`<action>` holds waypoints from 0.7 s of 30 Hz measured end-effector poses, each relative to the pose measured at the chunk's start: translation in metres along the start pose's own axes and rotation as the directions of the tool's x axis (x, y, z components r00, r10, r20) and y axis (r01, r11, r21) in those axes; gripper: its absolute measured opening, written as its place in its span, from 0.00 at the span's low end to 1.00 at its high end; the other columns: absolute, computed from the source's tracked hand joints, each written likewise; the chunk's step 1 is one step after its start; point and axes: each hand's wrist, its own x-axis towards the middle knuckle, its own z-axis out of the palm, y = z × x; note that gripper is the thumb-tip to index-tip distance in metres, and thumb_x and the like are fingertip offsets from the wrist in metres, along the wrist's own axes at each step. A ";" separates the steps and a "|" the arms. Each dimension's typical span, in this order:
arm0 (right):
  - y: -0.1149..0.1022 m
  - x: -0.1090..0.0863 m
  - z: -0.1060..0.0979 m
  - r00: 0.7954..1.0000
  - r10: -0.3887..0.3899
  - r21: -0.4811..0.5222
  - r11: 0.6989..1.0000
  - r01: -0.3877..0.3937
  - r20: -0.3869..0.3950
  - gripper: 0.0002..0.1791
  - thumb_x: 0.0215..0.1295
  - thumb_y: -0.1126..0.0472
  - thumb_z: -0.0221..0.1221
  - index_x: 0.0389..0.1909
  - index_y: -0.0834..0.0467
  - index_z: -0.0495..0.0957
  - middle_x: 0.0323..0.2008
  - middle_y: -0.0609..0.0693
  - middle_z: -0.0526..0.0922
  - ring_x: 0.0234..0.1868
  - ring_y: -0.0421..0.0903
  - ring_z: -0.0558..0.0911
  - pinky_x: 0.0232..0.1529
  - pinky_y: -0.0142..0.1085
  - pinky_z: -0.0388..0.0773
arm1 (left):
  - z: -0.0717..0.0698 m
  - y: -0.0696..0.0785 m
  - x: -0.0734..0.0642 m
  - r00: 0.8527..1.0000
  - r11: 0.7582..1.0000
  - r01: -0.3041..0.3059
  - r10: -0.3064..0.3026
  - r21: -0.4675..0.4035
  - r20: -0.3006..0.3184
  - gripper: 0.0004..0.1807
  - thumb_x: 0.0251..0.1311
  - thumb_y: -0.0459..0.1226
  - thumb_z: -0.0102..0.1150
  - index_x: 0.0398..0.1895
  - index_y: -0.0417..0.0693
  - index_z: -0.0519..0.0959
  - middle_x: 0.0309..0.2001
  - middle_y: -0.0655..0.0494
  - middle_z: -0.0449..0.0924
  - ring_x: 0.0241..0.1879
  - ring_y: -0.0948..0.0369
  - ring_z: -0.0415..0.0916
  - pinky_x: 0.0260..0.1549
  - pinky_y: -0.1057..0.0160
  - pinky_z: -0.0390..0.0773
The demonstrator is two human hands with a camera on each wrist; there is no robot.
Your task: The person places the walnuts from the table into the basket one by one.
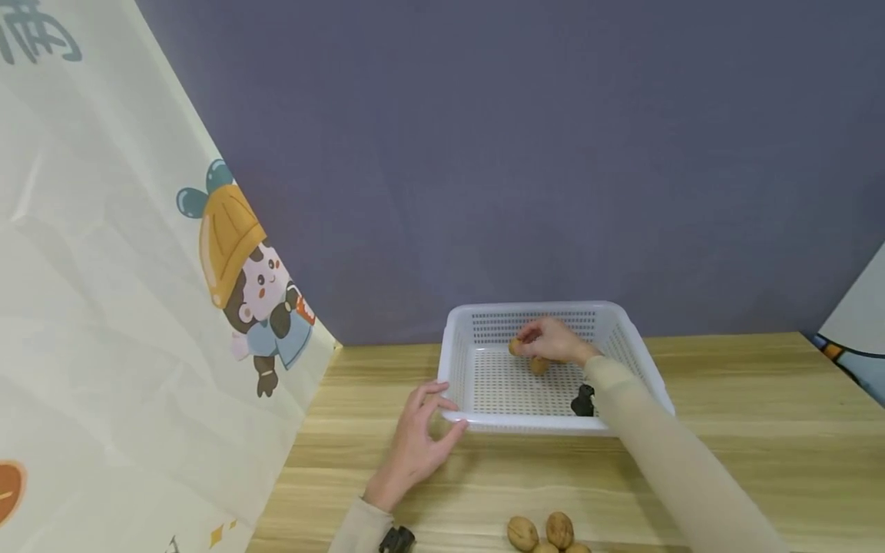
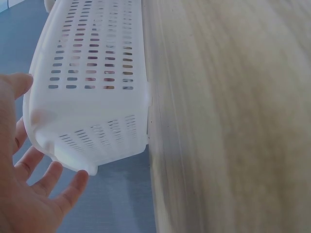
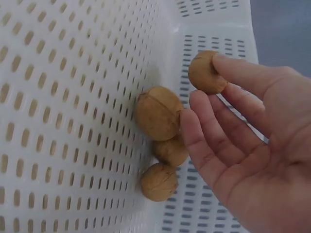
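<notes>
My right hand [image 1: 553, 340] reaches into the white plastic basket [image 1: 532, 422] and pinches a walnut [image 3: 206, 73] between thumb and fingers, raised above the basket floor. Three more walnuts [image 3: 158, 113] lie clustered in the basket along its far side, just beside the curved fingertips. At the basket's near left corner, my left hand [image 1: 417, 444] holds the rim. In the left wrist view its thumb is against the rim's edge, the index finger passes behind the corner, and the other fingers [image 2: 48, 179] spread below it.
Several walnuts [image 1: 522, 533] lie on the wooden table [image 1: 346, 453] in front of the basket, partly cut off by the frame's lower edge. A dark grey-blue wall [image 1: 518, 153] stands right behind the basket. A white printed sheet [image 1: 104, 307] rises on the left.
</notes>
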 end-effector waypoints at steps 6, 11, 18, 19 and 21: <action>0.006 0.002 0.003 1.000 -0.015 -0.107 0.994 0.016 0.015 0.19 0.69 0.54 0.71 0.54 0.62 0.86 0.50 0.59 0.90 0.52 0.54 0.87 0.50 0.48 0.88 | -0.002 0.000 -0.001 1.000 1.000 0.004 -0.004 -0.001 0.002 0.13 0.61 0.44 0.75 0.44 0.54 0.81 0.70 0.51 0.76 0.73 0.47 0.71 0.73 0.37 0.73; 0.011 0.003 0.005 0.999 -0.033 -0.160 0.986 0.040 0.043 0.17 0.68 0.56 0.72 0.51 0.63 0.87 0.46 0.58 0.90 0.45 0.51 0.88 0.45 0.46 0.88 | -0.002 0.000 -0.001 1.000 1.000 0.003 -0.003 0.003 0.000 0.14 0.61 0.44 0.75 0.44 0.54 0.81 0.70 0.50 0.76 0.73 0.46 0.71 0.73 0.37 0.73; 0.008 -0.002 0.003 0.998 0.000 -0.186 0.983 0.013 0.066 0.20 0.69 0.55 0.70 0.54 0.65 0.85 0.49 0.59 0.90 0.50 0.54 0.87 0.51 0.49 0.88 | -0.001 0.001 -0.001 1.000 1.000 -0.003 0.003 0.007 -0.009 0.14 0.60 0.44 0.76 0.44 0.54 0.81 0.69 0.50 0.76 0.73 0.47 0.72 0.73 0.37 0.74; 0.006 -0.002 0.003 0.998 0.003 -0.194 0.981 0.011 0.069 0.22 0.69 0.54 0.70 0.55 0.66 0.84 0.50 0.60 0.89 0.51 0.55 0.87 0.52 0.50 0.88 | -0.001 0.001 -0.001 1.000 1.000 -0.005 0.005 0.008 -0.010 0.14 0.60 0.43 0.76 0.44 0.54 0.82 0.69 0.50 0.76 0.73 0.47 0.72 0.73 0.37 0.74; 0.003 -0.004 0.001 0.997 0.011 -0.213 0.977 0.005 0.075 0.25 0.70 0.52 0.69 0.58 0.66 0.83 0.53 0.61 0.89 0.54 0.57 0.87 0.55 0.52 0.87 | -0.001 0.000 -0.001 1.000 1.000 -0.006 0.007 0.007 -0.017 0.14 0.59 0.43 0.76 0.44 0.54 0.81 0.69 0.50 0.77 0.73 0.47 0.72 0.72 0.37 0.74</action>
